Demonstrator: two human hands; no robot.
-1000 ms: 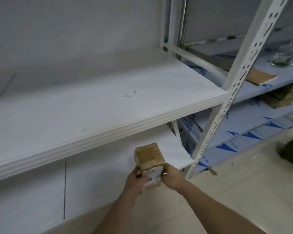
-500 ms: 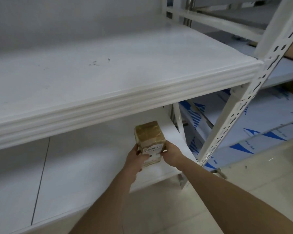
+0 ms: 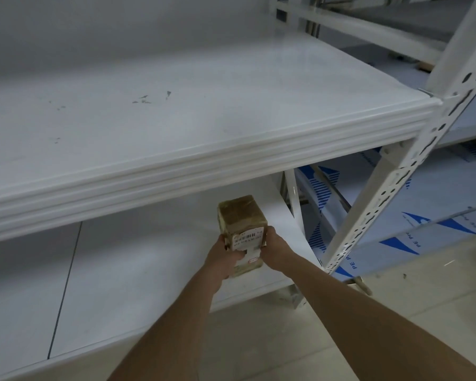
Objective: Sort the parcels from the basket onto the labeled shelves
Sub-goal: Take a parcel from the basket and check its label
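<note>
The fingers of the left hand [image 3: 222,259] and the right hand [image 3: 276,252] are curled round the lower half of a small brown parcel [image 3: 242,229], one hand on each side, so it is pinched upright between them with its white barcode label [image 3: 247,240] facing the camera. Over the last second the parcel has gone from the open air in front of the rack to a place under the front lip of the upper shelf [image 3: 204,171], and it now sits over the lower shelf [image 3: 138,270], near that shelf's front edge and toward its right end, just left of the slotted upright [image 3: 390,193]. The head has dropped and come closer as well, so the upper shelf fills more of the view. Whether the parcel's base touches the lower shelf cannot be told, since the hands cover it. By the look of it this is the placing step for this parcel: it is already within the bay, and what remains is to set it down and let go. No shelf label shows in this view, nor the basket.
</note>
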